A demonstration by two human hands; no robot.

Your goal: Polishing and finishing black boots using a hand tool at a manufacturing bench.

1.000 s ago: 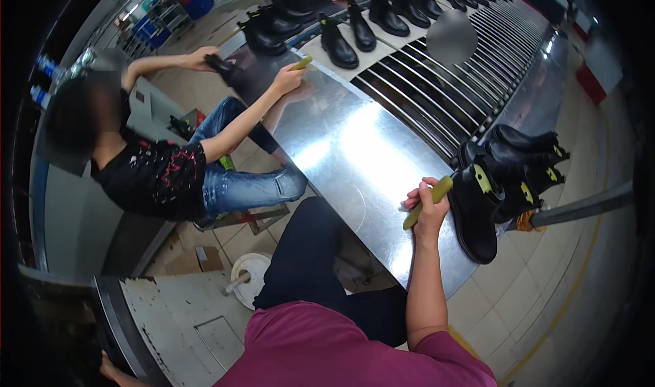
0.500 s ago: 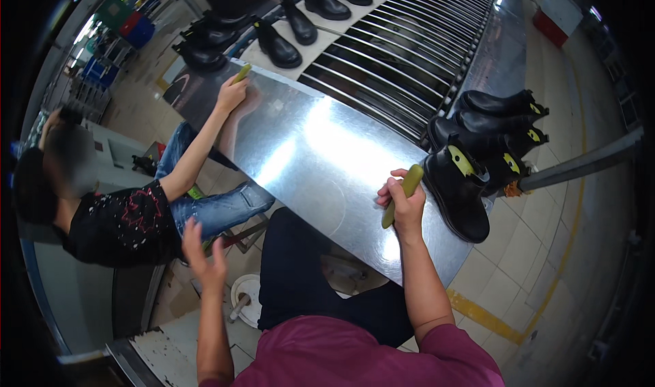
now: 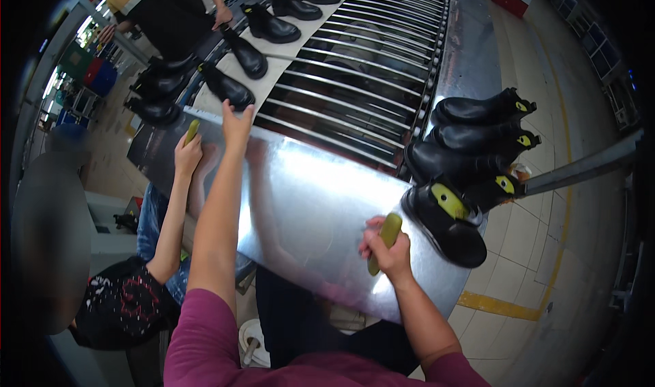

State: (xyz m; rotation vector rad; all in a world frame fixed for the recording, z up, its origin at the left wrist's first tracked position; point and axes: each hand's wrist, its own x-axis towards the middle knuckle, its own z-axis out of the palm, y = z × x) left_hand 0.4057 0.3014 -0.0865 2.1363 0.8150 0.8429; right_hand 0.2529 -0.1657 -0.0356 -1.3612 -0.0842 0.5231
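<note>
Your right hand was clenched around an olive-green tool, over the metal table. Your left hand, fingers spread, was at the toe of a black boot; whether it had closed on the toe could not be told. Just right of the tool, a cluster of black boots with yellow-green tabs was noted. Left of your left forearm, a co-worker's hand gripped a similar olive-green tool. Below and left of your right grip, a round white container bore a stick-like piece. Far left, a blue bin stood, contents too small to tell.
</note>
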